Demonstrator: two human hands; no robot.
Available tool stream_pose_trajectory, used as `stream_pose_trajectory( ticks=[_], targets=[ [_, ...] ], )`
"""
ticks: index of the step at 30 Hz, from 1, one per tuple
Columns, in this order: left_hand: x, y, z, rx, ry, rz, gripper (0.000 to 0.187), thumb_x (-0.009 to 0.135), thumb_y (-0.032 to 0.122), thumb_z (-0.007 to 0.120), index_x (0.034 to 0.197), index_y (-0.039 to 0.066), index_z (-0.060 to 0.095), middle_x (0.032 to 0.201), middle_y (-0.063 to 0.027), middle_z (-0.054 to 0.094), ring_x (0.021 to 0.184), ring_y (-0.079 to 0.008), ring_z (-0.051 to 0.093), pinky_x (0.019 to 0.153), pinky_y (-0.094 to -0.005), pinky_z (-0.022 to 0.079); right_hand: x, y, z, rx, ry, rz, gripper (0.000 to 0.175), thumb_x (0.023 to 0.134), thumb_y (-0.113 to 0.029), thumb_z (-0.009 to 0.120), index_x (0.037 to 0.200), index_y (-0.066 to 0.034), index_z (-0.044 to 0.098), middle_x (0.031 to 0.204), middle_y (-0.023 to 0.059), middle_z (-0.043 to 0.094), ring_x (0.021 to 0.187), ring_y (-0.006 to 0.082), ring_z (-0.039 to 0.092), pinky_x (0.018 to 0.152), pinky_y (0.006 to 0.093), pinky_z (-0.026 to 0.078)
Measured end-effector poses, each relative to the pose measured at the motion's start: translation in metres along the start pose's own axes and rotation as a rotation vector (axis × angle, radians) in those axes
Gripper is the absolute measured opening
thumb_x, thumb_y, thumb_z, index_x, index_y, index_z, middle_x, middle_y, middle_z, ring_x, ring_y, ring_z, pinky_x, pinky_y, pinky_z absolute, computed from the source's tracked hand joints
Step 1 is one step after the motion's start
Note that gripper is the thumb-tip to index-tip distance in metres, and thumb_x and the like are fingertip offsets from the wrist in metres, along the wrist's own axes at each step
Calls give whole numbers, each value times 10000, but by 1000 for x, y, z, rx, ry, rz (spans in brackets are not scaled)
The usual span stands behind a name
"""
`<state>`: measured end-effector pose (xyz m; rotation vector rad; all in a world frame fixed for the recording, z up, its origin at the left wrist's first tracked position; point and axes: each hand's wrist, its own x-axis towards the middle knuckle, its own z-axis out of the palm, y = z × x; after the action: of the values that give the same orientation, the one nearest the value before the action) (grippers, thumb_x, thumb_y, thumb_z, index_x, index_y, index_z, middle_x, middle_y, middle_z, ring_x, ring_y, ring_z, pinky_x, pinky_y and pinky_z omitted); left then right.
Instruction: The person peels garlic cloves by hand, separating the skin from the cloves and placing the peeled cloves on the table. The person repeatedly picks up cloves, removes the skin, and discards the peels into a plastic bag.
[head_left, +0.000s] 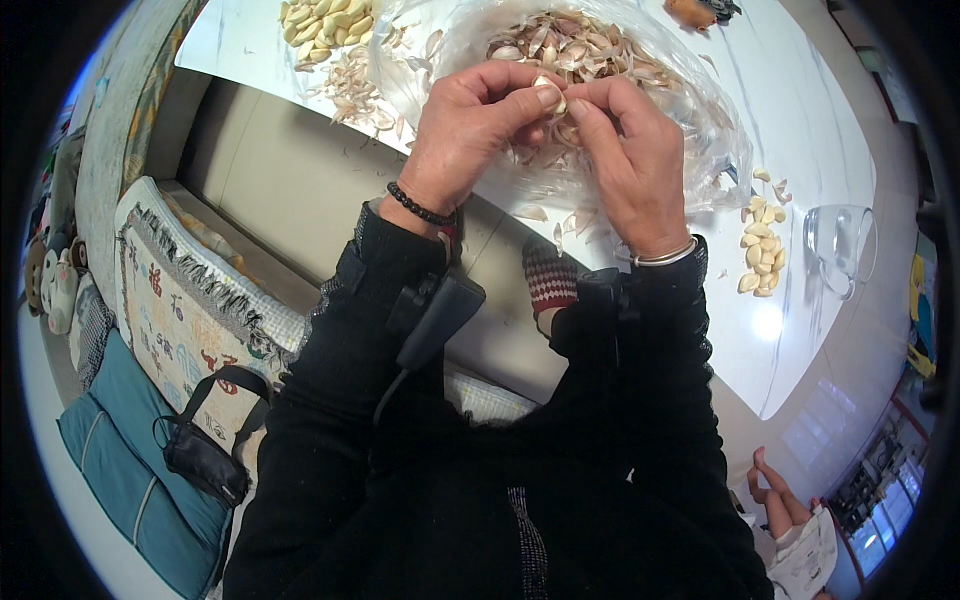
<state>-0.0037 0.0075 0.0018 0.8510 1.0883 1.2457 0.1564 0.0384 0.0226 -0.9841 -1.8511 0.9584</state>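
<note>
My left hand (480, 120) holds a pale garlic clove (553, 94) between thumb and fingers. The fingertips of my right hand (630, 142) meet at the clove's right side; whether they pinch a bit of skin cannot be made out. Below both hands lies an open clear plastic bag (720, 150) with many unpeeled cloves and loose skins (577, 45). A pile of peeled garlic cloves (330, 26) is at the table's upper left, with a heap of garlic skins (358, 86) beside it. More peeled cloves (763, 255) lie to the right of the bag.
The white marble-patterned table (810, 135) has a clear glass mug (836, 240) near its right edge. A brown and black object (697, 11) is at the top. On the left, a seat with a patterned cover (172, 300) bears a black bag (206, 457). Another person's bare legs (776, 495) show at lower right.
</note>
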Motion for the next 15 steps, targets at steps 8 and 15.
stream_pose_trajectory(
  ticks=[8, 15],
  targets=[
    [2, -4, 0, 17, -13, 23, 202, 893, 116, 641, 1060, 4, 652, 906, -24, 658, 701, -67, 560, 652, -194, 479, -1, 7, 0, -158, -32, -27, 105, 884, -65, 555, 928, 15, 608, 751, 64, 611, 672, 94, 540, 624, 242, 450],
    [3, -3, 3, -2, -20, 15, 209, 892, 112, 641, 1069, 1, 650, 873, -12, 644, 694, -67, 550, 646, -196, 467, -1, 6, 2, -31, 15, 60, 97, 882, -71, 554, 910, 13, 595, 745, 34, 598, 677, 72, 525, 625, 230, 448]
  ],
)
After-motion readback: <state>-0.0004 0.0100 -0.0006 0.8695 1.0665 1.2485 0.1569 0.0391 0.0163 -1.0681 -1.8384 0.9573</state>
